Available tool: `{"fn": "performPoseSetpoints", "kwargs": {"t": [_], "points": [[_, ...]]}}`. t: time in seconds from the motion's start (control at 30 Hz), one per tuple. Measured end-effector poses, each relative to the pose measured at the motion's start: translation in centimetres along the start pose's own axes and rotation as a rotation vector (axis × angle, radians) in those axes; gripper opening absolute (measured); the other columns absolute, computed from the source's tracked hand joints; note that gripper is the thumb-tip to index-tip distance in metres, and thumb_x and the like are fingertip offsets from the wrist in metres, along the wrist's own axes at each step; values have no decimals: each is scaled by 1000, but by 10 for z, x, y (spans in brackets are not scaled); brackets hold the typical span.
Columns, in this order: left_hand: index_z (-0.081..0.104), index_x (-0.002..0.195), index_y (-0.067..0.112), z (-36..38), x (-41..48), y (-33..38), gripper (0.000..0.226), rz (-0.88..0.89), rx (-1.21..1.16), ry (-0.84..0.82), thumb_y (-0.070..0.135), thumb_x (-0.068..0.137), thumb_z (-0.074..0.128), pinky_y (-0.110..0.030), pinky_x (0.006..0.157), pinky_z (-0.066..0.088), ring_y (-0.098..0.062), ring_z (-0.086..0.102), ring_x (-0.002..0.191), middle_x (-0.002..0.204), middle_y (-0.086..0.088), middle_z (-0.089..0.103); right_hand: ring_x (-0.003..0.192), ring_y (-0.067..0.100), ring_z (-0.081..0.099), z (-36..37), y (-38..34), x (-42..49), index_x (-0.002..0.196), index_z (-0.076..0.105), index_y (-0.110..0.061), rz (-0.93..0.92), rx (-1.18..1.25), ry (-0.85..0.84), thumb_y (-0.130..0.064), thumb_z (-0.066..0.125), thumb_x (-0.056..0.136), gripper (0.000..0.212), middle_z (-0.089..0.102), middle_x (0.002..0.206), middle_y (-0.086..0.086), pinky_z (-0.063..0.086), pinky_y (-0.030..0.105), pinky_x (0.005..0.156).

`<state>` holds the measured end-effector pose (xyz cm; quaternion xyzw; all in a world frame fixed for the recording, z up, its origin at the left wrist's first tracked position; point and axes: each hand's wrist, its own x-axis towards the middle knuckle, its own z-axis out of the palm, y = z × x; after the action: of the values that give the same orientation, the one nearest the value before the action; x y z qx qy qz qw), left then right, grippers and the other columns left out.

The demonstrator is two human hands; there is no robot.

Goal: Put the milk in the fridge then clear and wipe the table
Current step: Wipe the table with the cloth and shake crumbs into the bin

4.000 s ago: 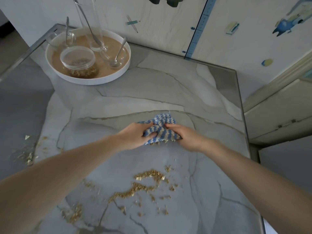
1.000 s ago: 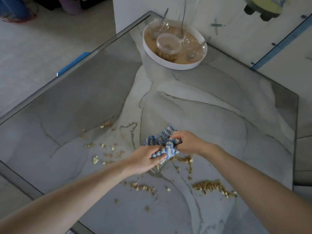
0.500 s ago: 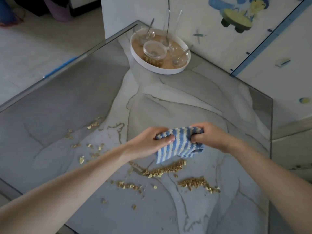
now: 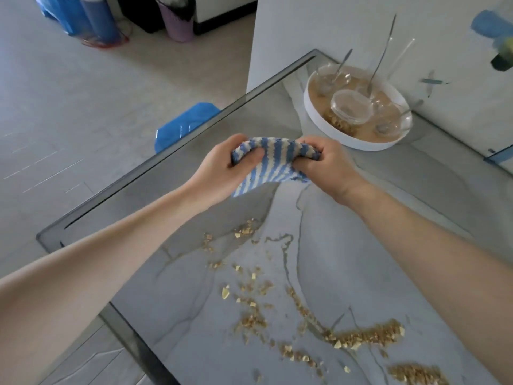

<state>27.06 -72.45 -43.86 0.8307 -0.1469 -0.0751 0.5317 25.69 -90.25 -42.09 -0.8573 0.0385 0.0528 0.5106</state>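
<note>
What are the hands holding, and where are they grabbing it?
A blue-and-white striped cloth. The left hand and the right hand each grip one end of its bunched top edge, above the table.

Single head-worn view, angled steeply down, close above the table [image 4: 374, 245], facing its far corner
</note>
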Motion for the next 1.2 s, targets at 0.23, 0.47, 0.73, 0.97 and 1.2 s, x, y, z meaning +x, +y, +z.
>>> {"fn": "performPoseSetpoints", "kwargs": {"t": [0.23, 0.47, 0.73, 0.97, 1.2], "points": [[40, 135, 20, -33, -6, -77, 40, 3, 323, -132, 20, 95, 44, -6, 83, 33, -17, 52, 115, 133, 2, 52, 83, 1, 57, 78, 23, 44, 108, 63, -2, -31, -145, -229, 12, 49, 81, 33, 61, 95, 6, 41, 11, 71], [36, 137, 20, -19, -24, -95, 41, -115, 441, -351, 27, 97, 38, -23, 82, 33, -23, 49, 116, 133, -4, 51, 120, 23, 47, 101, 39, 47, 114, 63, -12, -15, -514, -397, 8, 43, 78, 46, 57, 124, 12, 33, 27, 100], [46, 128, 19, 12, -71, -72, 34, -157, 391, -493, 29, 97, 40, -18, 67, 29, -18, 53, 95, 112, -2, 60, 113, 21, 51, 81, 53, -10, 106, 65, -7, 54, -631, -519, 2, 48, 78, 34, 60, 118, 7, 36, 24, 91], [47, 128, 18, 68, -119, -43, 33, -143, 327, -590, 28, 97, 39, -17, 63, 27, -15, 51, 90, 115, -3, 60, 109, 26, 53, 44, 84, -75, 102, 65, -6, 109, -672, -572, 2, 48, 75, 33, 60, 107, 7, 42, 32, 91], [49, 122, 14, 127, -148, -17, 30, -111, 264, -636, 27, 97, 39, -22, 70, 33, -20, 55, 97, 114, -6, 60, 110, 24, 52, 0, 110, -130, 106, 65, -9, 154, -739, -530, 2, 47, 77, 36, 59, 115, 8, 41, 32, 92]]}}
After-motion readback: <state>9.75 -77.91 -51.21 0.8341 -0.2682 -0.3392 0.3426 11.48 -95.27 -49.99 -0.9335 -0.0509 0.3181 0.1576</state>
